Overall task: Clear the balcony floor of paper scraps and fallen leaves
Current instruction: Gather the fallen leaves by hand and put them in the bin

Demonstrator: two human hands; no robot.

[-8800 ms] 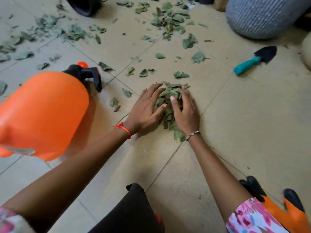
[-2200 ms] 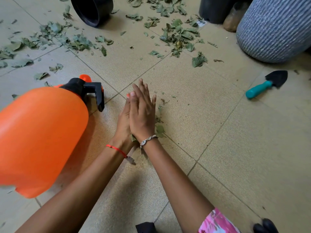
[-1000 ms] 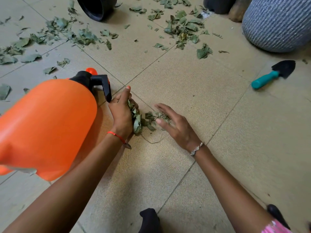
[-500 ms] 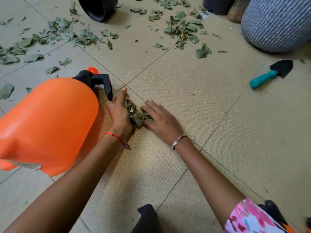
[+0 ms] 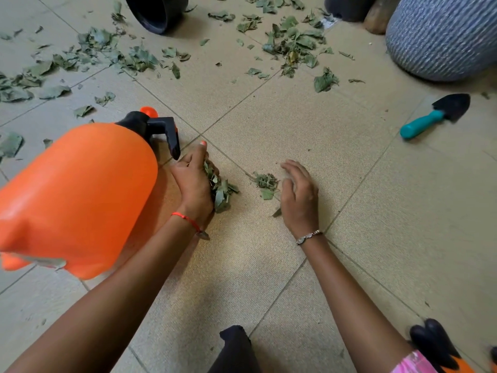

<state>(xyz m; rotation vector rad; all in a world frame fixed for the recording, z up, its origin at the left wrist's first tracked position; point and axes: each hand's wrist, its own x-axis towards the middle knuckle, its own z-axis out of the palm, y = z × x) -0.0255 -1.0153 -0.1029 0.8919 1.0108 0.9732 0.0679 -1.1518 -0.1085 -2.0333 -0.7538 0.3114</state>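
Bottom edge: dark cloth (image 5: pixel 236 348) at centre; orange-and-black gloves (image 5: pixel 435 345) at right, beside a pink floral sleeve (image 5: pixel 414 363). Left side: orange spray bottle (image 5: pixel 78 195), large in view, its black trigger head just beside the left hand (image 5: pixel 195 181). That hand stands on its edge on the tiled floor (image 5: pixel 295 125), thumb up, fingers curled round a bunch of leaves (image 5: pixel 222 189) that touches the tile. Right hand (image 5: pixel 300 197): fingers loose and slightly blurred, gripping nothing, just right of a small heap of leaf bits (image 5: pixel 265 183), apart from the bunch. Middle right: trowel (image 5: pixel 435 115), teal handle, black blade, lying flat. Far: loose leaves (image 5: pixel 293 41) strewn at top centre, a second band (image 5: pixel 88 55) at upper left. Top edge: black pot (image 5: pixel 158 12) on its side; ribbed grey-blue planter (image 5: pixel 443 36) at the right corner.
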